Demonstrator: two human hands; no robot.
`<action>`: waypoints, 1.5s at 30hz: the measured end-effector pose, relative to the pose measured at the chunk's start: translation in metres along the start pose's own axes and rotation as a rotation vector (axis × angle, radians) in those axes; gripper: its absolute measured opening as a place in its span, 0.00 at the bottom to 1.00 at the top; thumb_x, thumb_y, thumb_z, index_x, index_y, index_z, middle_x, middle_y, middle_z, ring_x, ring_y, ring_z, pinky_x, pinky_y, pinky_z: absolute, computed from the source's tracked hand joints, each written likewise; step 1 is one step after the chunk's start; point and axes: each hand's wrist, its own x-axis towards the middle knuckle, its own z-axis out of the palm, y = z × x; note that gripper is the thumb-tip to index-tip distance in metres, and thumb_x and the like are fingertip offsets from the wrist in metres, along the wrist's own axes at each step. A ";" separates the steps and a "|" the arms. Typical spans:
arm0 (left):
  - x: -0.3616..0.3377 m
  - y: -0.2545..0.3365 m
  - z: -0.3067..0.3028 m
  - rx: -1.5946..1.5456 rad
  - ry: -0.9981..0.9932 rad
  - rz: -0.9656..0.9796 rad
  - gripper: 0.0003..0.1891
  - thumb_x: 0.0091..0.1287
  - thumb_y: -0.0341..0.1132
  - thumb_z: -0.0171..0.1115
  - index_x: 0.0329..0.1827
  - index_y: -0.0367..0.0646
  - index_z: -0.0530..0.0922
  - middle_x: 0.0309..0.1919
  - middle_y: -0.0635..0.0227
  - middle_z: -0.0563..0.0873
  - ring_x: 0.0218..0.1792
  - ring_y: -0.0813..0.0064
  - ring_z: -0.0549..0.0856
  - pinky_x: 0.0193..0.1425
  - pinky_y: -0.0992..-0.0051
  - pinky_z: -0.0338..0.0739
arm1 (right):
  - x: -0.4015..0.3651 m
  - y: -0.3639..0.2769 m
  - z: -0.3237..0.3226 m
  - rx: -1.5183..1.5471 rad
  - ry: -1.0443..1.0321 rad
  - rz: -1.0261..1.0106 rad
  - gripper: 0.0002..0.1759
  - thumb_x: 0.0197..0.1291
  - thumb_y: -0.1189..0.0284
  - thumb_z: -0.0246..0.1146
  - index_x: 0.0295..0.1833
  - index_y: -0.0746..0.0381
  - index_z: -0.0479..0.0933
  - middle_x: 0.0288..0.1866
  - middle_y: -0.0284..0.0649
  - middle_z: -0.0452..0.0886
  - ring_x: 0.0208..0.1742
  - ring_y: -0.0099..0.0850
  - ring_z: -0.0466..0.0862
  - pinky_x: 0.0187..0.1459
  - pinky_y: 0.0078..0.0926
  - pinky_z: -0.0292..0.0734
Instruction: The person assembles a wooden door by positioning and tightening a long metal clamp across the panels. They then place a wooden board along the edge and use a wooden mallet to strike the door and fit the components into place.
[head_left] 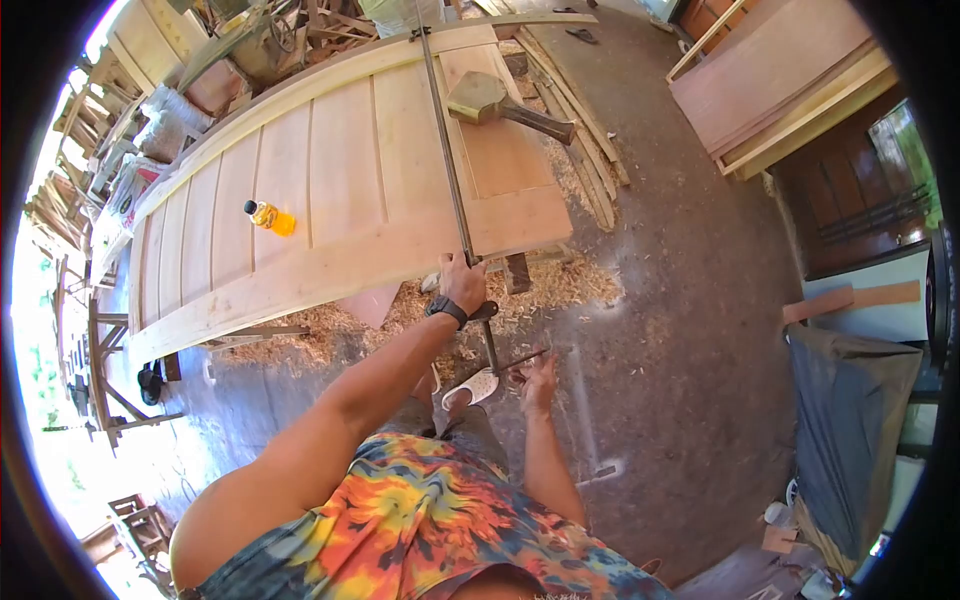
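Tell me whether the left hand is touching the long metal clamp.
Touching. The head view shows the left hand closed around the long metal clamp, beside the near edge of the wooden panel.

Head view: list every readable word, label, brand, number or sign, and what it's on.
No text can be read.
Bottle on the wooden panel: label marks too small to read.
Wristwatch: any marks too small to read.
Plastic bag: red and dark patches, too blurred to tell if print.
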 end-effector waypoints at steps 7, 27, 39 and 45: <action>-0.007 0.024 -0.018 -0.002 -0.032 -0.068 0.21 0.64 0.39 0.65 0.53 0.34 0.74 0.52 0.44 0.72 0.53 0.39 0.77 0.57 0.53 0.74 | 0.031 0.099 -0.044 -1.209 -0.126 -0.434 0.44 0.53 0.78 0.67 0.76 0.63 0.58 0.50 0.41 0.80 0.32 0.27 0.80 0.35 0.25 0.78; 0.052 0.015 -0.018 0.230 -0.247 -0.010 0.16 0.67 0.36 0.49 0.48 0.30 0.72 0.39 0.38 0.84 0.44 0.37 0.83 0.49 0.48 0.77 | -0.093 -0.042 0.123 0.699 -0.087 0.762 0.15 0.66 0.69 0.61 0.56 0.60 0.76 0.48 0.38 0.83 0.53 0.36 0.82 0.56 0.38 0.78; 0.055 0.019 -0.002 0.196 -0.208 -0.001 0.14 0.63 0.35 0.51 0.45 0.32 0.71 0.36 0.37 0.84 0.40 0.37 0.83 0.45 0.47 0.77 | -0.049 0.055 0.108 0.124 0.114 0.554 0.08 0.69 0.75 0.56 0.51 0.58 0.76 0.41 0.41 0.84 0.44 0.35 0.85 0.45 0.37 0.84; 0.053 0.028 -0.002 0.215 -0.192 -0.006 0.13 0.64 0.34 0.50 0.43 0.31 0.72 0.33 0.38 0.85 0.38 0.40 0.85 0.42 0.49 0.78 | -0.031 0.056 0.094 -0.050 0.159 0.616 0.10 0.72 0.71 0.54 0.55 0.58 0.75 0.48 0.42 0.83 0.49 0.33 0.84 0.51 0.35 0.81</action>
